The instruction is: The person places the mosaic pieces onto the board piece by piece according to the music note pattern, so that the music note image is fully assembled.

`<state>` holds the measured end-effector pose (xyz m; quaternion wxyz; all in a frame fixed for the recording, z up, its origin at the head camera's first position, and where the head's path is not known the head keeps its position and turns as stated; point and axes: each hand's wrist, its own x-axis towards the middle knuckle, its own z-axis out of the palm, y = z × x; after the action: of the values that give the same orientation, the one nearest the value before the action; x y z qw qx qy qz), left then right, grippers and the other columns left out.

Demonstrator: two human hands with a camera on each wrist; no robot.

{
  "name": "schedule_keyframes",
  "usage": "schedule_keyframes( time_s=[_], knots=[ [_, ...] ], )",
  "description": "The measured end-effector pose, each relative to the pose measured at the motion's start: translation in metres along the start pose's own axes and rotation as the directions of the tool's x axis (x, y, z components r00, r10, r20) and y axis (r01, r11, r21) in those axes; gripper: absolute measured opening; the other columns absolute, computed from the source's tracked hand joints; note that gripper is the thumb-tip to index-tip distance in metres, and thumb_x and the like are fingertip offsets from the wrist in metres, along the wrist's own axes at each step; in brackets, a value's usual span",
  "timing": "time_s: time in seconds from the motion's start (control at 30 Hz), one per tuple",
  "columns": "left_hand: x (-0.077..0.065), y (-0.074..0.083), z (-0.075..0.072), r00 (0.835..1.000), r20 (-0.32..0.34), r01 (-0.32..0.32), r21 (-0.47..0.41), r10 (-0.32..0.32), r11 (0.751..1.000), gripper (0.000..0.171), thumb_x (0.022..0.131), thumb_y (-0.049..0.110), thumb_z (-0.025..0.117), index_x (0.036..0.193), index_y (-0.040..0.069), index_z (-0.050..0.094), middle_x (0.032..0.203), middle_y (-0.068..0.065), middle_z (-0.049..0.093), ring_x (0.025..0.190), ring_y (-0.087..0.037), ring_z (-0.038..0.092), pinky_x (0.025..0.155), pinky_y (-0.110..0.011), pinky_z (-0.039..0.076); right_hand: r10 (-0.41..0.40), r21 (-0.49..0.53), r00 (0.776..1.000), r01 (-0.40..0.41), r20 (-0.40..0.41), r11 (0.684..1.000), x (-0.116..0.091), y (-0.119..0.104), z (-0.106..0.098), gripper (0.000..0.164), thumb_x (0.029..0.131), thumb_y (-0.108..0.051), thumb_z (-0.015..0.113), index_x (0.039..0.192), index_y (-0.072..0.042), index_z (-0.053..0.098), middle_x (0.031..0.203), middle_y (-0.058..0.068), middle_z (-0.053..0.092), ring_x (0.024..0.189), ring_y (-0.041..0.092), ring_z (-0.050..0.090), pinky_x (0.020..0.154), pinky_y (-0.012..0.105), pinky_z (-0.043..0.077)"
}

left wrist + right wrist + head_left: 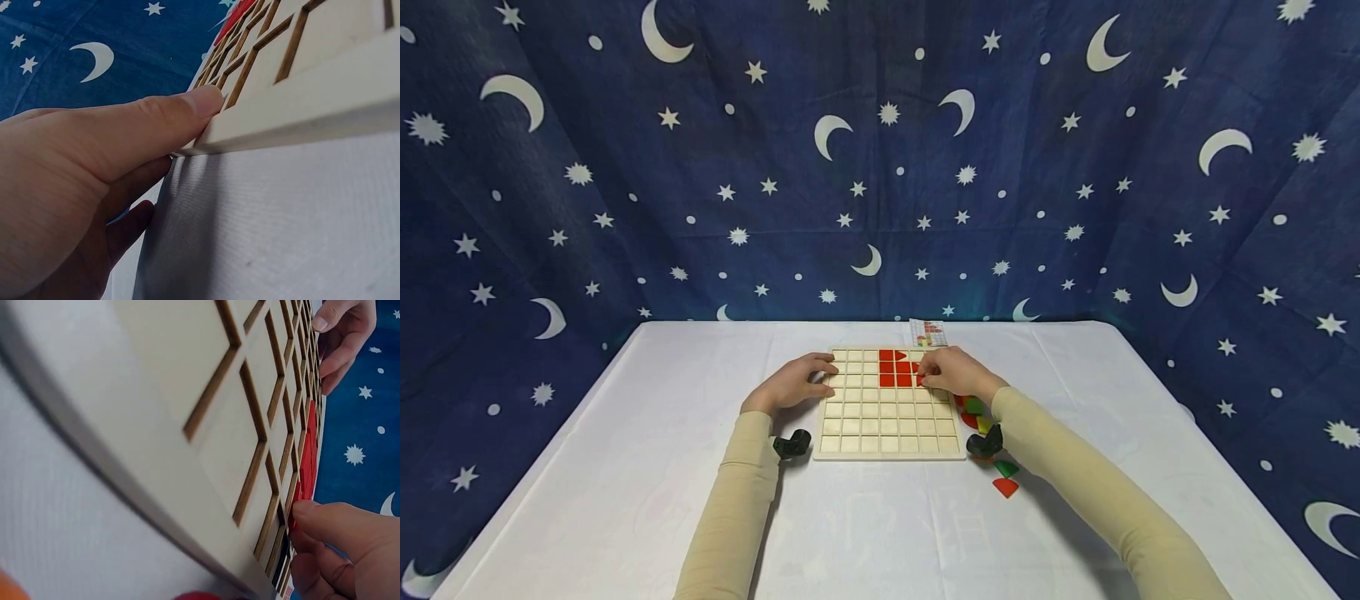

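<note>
A pale wooden grid board (850, 425) lies on the white table, its square cells set in rows. Red square tiles (887, 367) and a red triangle (900, 356) fill some cells toward the back. The left hand (792, 383) rests along the board's left edge. Its thumb (181, 106) touches the rim, with the other fingers spread beside it. Over the back right cells, the right hand (958, 372) pinches a small red piece (296, 495) between thumb and fingers. That piece's full shape is hidden by the fingertips.
Loose red, green and yellow pieces lie right of the board, partly under the right forearm, including a red quarter-circle (1006, 487) and a green piece (1006, 468). A printed pattern card (928, 332) stands behind the board. A starry blue curtain (880, 208) closes off the back.
</note>
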<state>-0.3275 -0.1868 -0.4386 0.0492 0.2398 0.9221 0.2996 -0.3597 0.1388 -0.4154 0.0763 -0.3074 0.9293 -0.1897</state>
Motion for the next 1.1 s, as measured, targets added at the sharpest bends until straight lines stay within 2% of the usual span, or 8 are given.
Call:
schedule_keyframes(
  time_s=[0.13,0.47,0.7,0.87,1.1],
  knots=[
    [0.001,0.000,0.000,1.000,-0.003,-0.006,0.003,0.006,1.000,0.043,0.089,0.020,0.072,0.127,0.001,0.063,0.147,-0.019,0.044,0.139,-0.037,0.036,0.114,-0.049,0.029,-0.032,-0.014,0.999,0.032,-0.008,0.999,0.000,-0.001,0.001,0.014,0.091,-0.011,0.069,0.105,-0.007,0.072,0.094,0.000,0.070,0.082,0.013,0.060,0.087,0.038,0.053],
    [0.002,0.001,-0.001,1.000,-0.002,-0.001,-0.003,0.001,1.000,0.043,0.090,0.020,0.071,0.127,0.001,0.063,0.148,-0.018,0.043,0.139,-0.037,0.035,0.115,-0.048,0.029,-0.013,-0.018,1.000,0.013,-0.014,1.000,0.002,-0.003,0.004,0.016,0.091,-0.014,0.070,0.105,-0.007,0.071,0.095,0.000,0.069,0.085,0.014,0.061,0.089,0.038,0.052],
    [-0.002,0.001,-0.002,0.998,-0.026,-0.055,0.005,0.055,0.998,0.043,0.090,0.024,0.071,0.125,0.000,0.063,0.146,-0.019,0.045,0.138,-0.038,0.037,0.114,-0.046,0.031,0.010,-0.006,1.000,-0.010,-0.010,1.000,0.003,-0.004,0.005,0.016,0.091,-0.014,0.069,0.106,-0.007,0.071,0.094,0.000,0.070,0.083,0.013,0.059,0.089,0.037,0.053],
    [-0.001,0.002,-0.002,1.000,-0.006,-0.011,-0.002,0.011,1.000,0.044,0.090,0.021,0.071,0.127,0.000,0.063,0.147,-0.019,0.043,0.139,-0.038,0.035,0.115,-0.050,0.029,0.018,0.010,1.000,-0.018,-0.018,1.000,0.002,-0.003,0.005,0.017,0.092,-0.015,0.069,0.107,-0.007,0.071,0.098,0.001,0.070,0.084,0.014,0.059,0.087,0.037,0.053],
    [0.000,0.002,-0.001,1.000,-0.006,-0.007,0.002,0.007,1.000,0.042,0.090,0.020,0.071,0.126,0.000,0.063,0.147,-0.019,0.044,0.139,-0.038,0.035,0.114,-0.049,0.029,0.050,0.073,0.998,-0.048,-0.029,0.996,-0.007,0.003,0.000,0.017,0.093,-0.017,0.068,0.107,-0.009,0.071,0.095,-0.001,0.068,0.078,0.014,0.056,0.078,0.033,0.052]
  ],
)
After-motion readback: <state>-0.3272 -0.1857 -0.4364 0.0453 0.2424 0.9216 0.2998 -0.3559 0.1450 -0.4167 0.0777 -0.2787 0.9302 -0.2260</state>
